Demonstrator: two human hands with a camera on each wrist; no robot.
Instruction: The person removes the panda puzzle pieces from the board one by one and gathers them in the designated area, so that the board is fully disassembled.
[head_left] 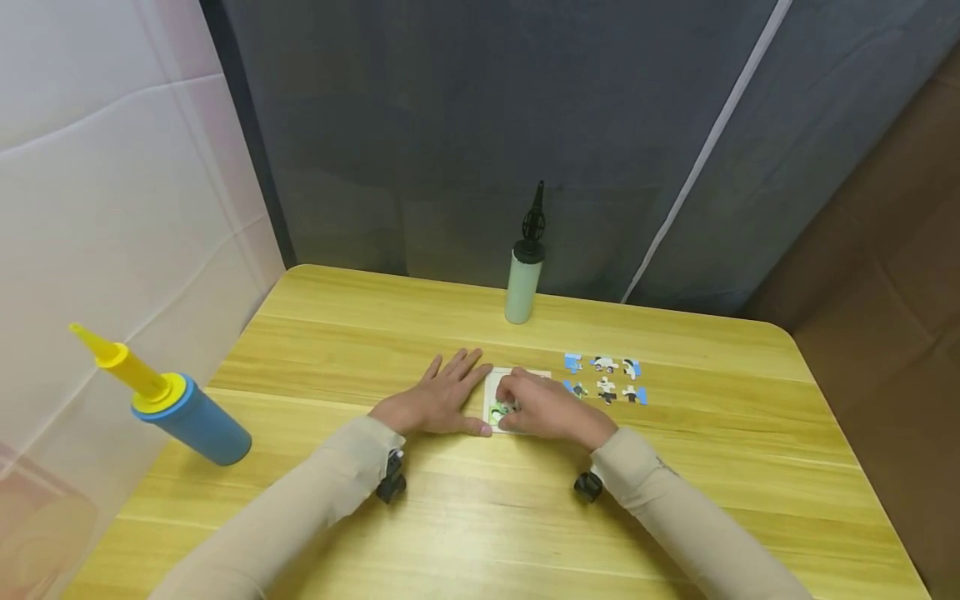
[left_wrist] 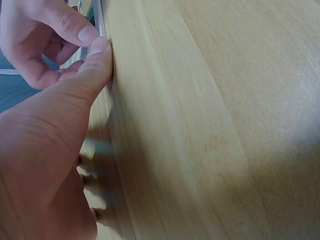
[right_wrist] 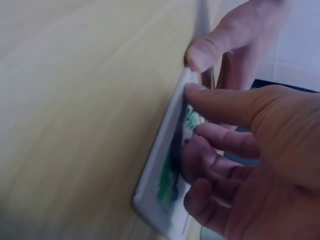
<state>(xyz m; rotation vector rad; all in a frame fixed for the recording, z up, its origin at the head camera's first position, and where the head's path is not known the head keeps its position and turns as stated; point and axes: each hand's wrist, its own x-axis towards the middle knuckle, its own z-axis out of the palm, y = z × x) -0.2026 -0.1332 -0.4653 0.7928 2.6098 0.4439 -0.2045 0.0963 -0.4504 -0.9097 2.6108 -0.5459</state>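
A small white puzzle tray (head_left: 491, 385) lies on the table, with green-and-white puzzle pieces (head_left: 498, 412) in its near left part. My left hand (head_left: 442, 402) lies with fingers spread on the table to its left, the thumb at the tray's near left corner. Over the tray, my right hand (head_left: 551, 406) bends its fingers toward the thumb around a puzzle piece, which the fingers mostly hide. In the right wrist view, the right thumb (right_wrist: 220, 102) is at the tray's edge, close to the left thumb (right_wrist: 202, 54). Several loose puzzle pieces (head_left: 606, 389) lie in two rows right of the tray.
A pale green hand pump (head_left: 522, 287) with a black nozzle stands near the table's back edge. At the left stands a blue hand pump (head_left: 202, 425) with a yellow top. The wooden table (head_left: 480, 533) ends at a dark curtain (head_left: 450, 150) behind.
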